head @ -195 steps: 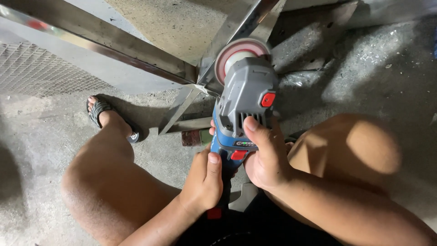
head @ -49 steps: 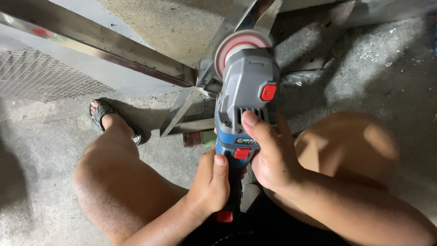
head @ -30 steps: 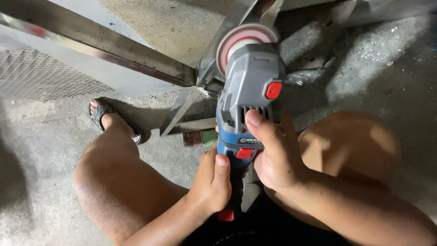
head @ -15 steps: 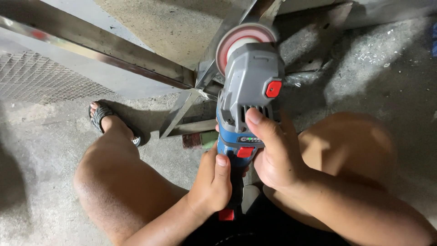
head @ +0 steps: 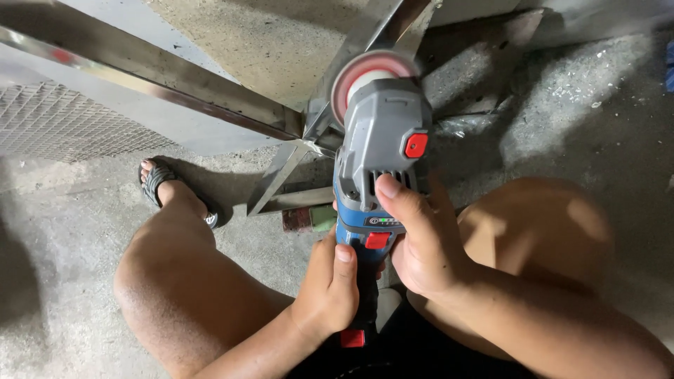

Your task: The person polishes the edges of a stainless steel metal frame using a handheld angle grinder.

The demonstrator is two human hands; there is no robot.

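A rough concrete floor fills the lower left of the frame. At the upper left lies a sheet of metal mesh. A black sandal is at left centre. A small red and green block lies near the centre.

The grinder's body hides where its pinkish disc meets the metal frame. Fingers of the right hand wrap out of sight behind the tool. The frame's bars run off the top edge. The right foot is hidden.
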